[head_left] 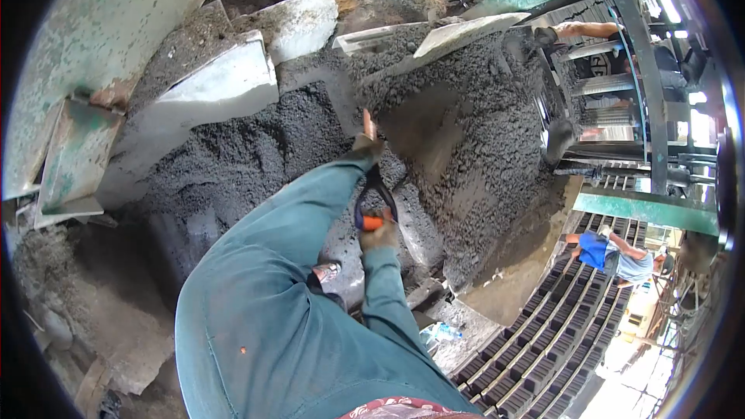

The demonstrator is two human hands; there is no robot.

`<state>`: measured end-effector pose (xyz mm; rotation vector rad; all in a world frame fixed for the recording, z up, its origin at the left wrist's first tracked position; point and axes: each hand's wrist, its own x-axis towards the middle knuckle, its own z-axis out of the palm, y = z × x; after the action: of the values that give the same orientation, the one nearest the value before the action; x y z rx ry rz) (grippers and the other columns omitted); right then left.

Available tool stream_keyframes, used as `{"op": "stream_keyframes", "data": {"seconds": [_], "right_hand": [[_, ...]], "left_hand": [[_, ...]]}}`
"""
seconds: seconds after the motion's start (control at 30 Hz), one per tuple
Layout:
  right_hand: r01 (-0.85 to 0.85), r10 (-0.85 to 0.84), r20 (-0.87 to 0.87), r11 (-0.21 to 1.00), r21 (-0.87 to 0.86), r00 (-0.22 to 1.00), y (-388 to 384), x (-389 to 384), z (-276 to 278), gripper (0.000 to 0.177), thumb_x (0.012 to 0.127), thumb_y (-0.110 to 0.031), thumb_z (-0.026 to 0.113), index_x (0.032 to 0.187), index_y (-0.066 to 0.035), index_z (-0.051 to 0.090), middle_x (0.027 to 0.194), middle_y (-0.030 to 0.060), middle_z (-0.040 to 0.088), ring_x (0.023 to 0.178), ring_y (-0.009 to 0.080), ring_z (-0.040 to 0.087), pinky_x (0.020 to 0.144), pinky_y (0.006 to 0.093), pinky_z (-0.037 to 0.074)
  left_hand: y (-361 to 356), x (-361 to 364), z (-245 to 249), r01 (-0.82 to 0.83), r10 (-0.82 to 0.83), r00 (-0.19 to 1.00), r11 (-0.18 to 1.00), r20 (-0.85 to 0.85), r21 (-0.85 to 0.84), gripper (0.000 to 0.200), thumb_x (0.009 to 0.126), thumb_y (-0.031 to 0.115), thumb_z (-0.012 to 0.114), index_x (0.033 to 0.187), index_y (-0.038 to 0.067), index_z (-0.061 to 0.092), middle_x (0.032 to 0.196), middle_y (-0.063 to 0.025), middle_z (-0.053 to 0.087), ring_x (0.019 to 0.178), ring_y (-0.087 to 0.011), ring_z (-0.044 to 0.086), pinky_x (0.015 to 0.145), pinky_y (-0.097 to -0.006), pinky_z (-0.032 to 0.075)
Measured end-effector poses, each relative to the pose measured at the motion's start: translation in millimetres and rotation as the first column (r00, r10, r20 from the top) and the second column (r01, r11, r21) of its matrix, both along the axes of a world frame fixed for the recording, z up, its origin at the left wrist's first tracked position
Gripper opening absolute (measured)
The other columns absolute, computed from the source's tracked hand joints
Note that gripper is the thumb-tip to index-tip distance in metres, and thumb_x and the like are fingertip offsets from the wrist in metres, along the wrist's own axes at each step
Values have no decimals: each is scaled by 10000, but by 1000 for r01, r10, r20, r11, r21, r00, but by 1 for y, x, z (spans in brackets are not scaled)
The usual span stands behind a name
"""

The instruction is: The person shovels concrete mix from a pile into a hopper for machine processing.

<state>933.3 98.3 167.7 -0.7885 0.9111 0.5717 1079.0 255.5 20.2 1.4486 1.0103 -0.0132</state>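
Note:
A shovel with a black D-shaped handle and an orange grip runs up the middle of the view. My left hand, seemingly gloved, is closed around its shaft, where a short orange stretch shows beyond the fingers. My right hand grips the handle's end, nearer my body. The blade cannot be clearly made out against the material. Dark grey, crumbly mix lies heaped to the right of the shaft. More of this mix spreads to the left. A foot in a sandal shows between my sleeved arms.
Pale slabs edge the heap, beside a green metal panel. Green-framed machinery stands at right, with a person's arm near it. Rows of dark blocks lie lower right, near another person in blue shorts. A plastic bottle lies nearby.

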Motion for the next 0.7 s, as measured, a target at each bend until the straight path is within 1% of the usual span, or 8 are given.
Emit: {"op": "stream_keyframes", "data": {"seconds": [0.07, 0.13, 0.2, 0.3, 0.37, 0.43, 0.57, 0.7], "right_hand": [[-278, 532, 379, 788, -550, 757, 20, -4, -72, 167, 943, -248, 605, 927, -82, 600, 848, 83, 633, 814, 271, 620, 794, 449, 539], [-235, 627, 427, 702, -672, 652, 9, -32, -161, 152, 942, -236, 607, 964, -86, 608, 901, 91, 636, 859, 282, 616, 821, 469, 531], [-61, 69, 49, 987, -146, 996, -2, -70, -97, 138, 934, -221, 616, 947, -85, 600, 887, 97, 634, 839, 293, 615, 808, 490, 530], [175, -186, -141, 981, -86, 972, -57, -142, -31, 123, 921, -198, 631, 920, -82, 588, 865, 105, 632, 810, 310, 613, 789, 522, 528], [40, -67, -69, 939, -340, 995, -94, -167, 11, 151, 920, -213, 630, 889, -71, 591, 792, 102, 620, 743, 315, 618, 718, 501, 539], [27, -70, -135, 956, -292, 988, -143, -188, 29, 100, 871, -65, 644, 964, -50, 611, 810, 63, 620, 699, 243, 640, 638, 411, 567], [20, -39, -88, 980, -200, 995, -203, -206, 51, 118, 859, -66, 658, 966, -46, 613, 803, 64, 623, 685, 235, 638, 613, 403, 565], [-76, 86, 79, 990, -119, 993, -225, -219, 55, 136, 848, -66, 672, 969, -43, 615, 796, 65, 625, 671, 227, 637, 589, 395, 564]], "left_hand": [[44, -4, 3, 86, -80, 995, 989, -55, 121, 349, 856, 204, 610, 1144, 13, 568, 1016, -205, 643, 1018, -296, 637, 807, -397, 521], [74, -18, 38, 230, -200, 968, 948, -152, 221, 448, 841, 234, 620, 1227, 28, 528, 1116, -220, 638, 1079, -342, 628, 872, -408, 521], [47, -40, 38, 166, -125, 904, 984, -408, 65, 570, 796, 223, 673, 1292, 39, 461, 1150, -204, 644, 1110, -368, 626, 918, -411, 525], [-17, -103, 32, 202, -185, 890, 979, -416, -2, 432, 796, 229, 694, 1125, 10, 519, 1033, -211, 649, 961, -381, 662, 814, -434, 546], [-74, -151, -40, 194, -245, 949, 950, -199, -246, 289, 743, 157, 706, 955, -1, 588, 858, -142, 668, 777, -236, 679, 594, -379, 535], [-114, -171, -9, 71, -254, 914, 868, -315, -491, 352, 882, 265, 579, 1027, -54, 609, 927, -202, 678, 897, -285, 695, 698, -442, 546], [-136, -219, 70, 14, -151, 925, 930, -348, -366, 228, 829, 167, 615, 932, -35, 641, 870, -188, 675, 829, -261, 692, 650, -425, 545], [-167, -257, -27, -136, 23, 985, 699, -169, -702, 113, 799, 70, 578, 872, -5, 621, 794, -135, 623, 737, -272, 646, 645, -435, 541]]}}
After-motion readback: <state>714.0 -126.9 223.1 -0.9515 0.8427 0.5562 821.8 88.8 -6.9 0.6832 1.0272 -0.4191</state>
